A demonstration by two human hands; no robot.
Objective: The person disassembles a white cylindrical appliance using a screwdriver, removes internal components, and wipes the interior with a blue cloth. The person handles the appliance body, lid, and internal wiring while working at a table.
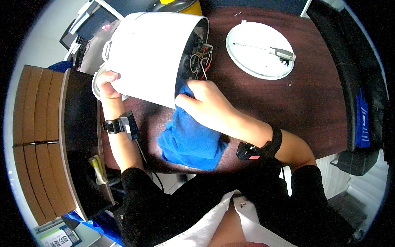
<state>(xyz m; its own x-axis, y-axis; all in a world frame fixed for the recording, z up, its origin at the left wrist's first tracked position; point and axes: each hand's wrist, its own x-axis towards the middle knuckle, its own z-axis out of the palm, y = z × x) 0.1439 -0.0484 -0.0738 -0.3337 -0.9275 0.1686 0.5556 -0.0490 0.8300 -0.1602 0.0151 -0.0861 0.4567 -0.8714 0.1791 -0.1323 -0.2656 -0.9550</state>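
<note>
A white rice cooker (144,57) lies tipped on its side on the table, with its bottom off and facing right. Inside the opening, wires and circuit parts (201,57) are exposed. My left hand (109,83) grips the cooker at its left end, the thumb on the shell and the other fingers hidden behind it. My right hand (207,103) pinches a blue cloth (191,138) against the lower rim of the opening. The rest of the cloth hangs down in folds over the table near its front edge.
On the dark wood table (317,107), a round white cover (247,61) lies to the right, with a screwdriver (282,53) on it. A yellow pot with a glass lid (177,6) stands at the back. Brown boxes (37,123) line the left. A cable hangs from my left wrist.
</note>
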